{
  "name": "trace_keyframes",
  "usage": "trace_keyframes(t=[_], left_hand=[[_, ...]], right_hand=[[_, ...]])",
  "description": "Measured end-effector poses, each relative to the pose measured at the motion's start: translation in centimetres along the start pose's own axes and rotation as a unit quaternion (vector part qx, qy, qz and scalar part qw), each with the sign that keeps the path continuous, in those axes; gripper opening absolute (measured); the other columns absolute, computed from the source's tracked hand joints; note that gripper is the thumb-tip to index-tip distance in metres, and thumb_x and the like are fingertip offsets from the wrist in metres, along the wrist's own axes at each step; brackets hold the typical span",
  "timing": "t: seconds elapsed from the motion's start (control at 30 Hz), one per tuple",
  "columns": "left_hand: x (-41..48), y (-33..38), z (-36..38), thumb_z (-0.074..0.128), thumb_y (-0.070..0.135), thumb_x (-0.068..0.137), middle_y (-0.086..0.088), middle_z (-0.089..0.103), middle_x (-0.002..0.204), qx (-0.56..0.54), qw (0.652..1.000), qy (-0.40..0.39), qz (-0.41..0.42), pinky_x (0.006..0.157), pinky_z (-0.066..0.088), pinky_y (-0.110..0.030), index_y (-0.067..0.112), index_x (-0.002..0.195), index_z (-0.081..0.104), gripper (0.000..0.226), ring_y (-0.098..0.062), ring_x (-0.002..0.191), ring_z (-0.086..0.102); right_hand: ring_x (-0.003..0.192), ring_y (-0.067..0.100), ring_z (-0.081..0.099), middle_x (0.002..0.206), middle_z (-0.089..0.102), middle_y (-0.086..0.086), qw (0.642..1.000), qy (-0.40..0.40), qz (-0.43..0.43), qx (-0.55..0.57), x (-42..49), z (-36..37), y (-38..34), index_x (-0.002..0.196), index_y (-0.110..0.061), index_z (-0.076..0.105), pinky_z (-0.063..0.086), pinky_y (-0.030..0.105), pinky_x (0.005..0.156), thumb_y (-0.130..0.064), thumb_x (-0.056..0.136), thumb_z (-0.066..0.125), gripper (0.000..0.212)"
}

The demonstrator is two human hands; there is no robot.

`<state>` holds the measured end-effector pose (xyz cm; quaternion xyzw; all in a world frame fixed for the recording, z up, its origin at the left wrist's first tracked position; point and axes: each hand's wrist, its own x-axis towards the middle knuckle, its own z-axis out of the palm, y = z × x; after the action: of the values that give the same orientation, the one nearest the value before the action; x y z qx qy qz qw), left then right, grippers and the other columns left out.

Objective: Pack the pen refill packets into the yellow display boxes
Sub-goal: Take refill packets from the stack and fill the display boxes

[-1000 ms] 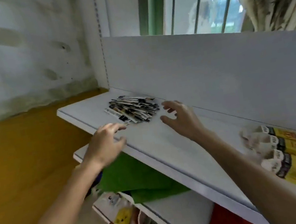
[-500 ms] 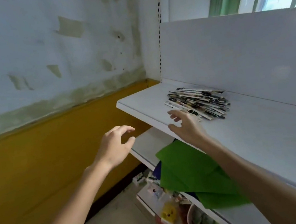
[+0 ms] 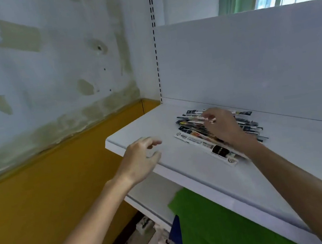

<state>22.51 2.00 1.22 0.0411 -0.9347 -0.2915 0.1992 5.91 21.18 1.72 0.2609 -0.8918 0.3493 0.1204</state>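
One overlapping heap of pen refill packets lies on a white shelf. The right hand rests on top, its grasp unclear. The left hand, at the heap's eight o'clock, is relaxed and empty.

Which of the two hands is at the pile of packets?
The right hand: it is over the packet pile, fingers curled at its top. The left hand hovers apart over bare shelf, holding nothing.
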Motion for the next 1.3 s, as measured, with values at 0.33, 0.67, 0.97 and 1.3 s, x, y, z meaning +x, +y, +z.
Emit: trace_keyframes(t=[0.33, 0.67, 0.97, 1.3], left_hand=[[10.0, -2.3, 4.4, 0.058, 0.02, 0.09, 0.007, 0.059, 0.121, -0.056, 0.996, -0.054, 0.054, 0.083, 0.039, -0.014, 0.021, 0.118, 0.06, 0.028, -0.001, 0.098, 0.049], [17.9, -2.1, 7.9, 0.046, 0.034, 0.095, -0.001, 0.07, 0.09, -0.297, 0.932, -0.198, -0.064, 0.081, 0.052, -0.031, 0.008, 0.101, 0.068, 0.035, -0.017, 0.086, 0.066], [21.4, -3.3, 6.9, 0.042, 0.02, 0.098, -0.013, 0.065, 0.093, -0.557, 0.776, -0.233, -0.184, 0.079, 0.054, -0.036, 0.004, 0.091, 0.053, 0.02, -0.024, 0.082, 0.065], [24.3, -8.5, 5.8, 0.037, 0.01, 0.095, 0.0, 0.043, 0.071, -0.494, 0.847, -0.064, -0.187, 0.05, 0.036, -0.022, 0.018, 0.105, 0.05, 0.018, -0.01, 0.057, 0.038]], right_hand=[[0.105, 0.025, 0.057, 0.117, 0.063, 0.009, 0.972, -0.083, 0.032, -0.217, 2.9, 1.1, 3.4, 0.118, -0.011, 0.061, 0.046, 0.033, 0.084, -0.02, 0.089, 0.057, 0.031], [0.081, 0.011, 0.057, 0.1, 0.068, 0.003, 0.992, 0.087, 0.083, -0.049, 4.3, 2.0, -0.5, 0.101, -0.013, 0.071, 0.038, 0.009, 0.067, -0.012, 0.085, 0.065, 0.017], [0.096, 0.014, 0.052, 0.104, 0.068, 0.001, 0.993, 0.108, -0.001, -0.04, 5.6, 6.4, -2.9, 0.109, -0.016, 0.069, 0.033, 0.004, 0.082, -0.005, 0.076, 0.071, 0.034], [0.095, 0.015, 0.058, 0.109, 0.066, -0.001, 0.96, -0.093, 0.156, -0.214, 7.3, 5.6, -0.8, 0.111, -0.02, 0.067, 0.046, 0.025, 0.078, -0.029, 0.085, 0.065, 0.028]])
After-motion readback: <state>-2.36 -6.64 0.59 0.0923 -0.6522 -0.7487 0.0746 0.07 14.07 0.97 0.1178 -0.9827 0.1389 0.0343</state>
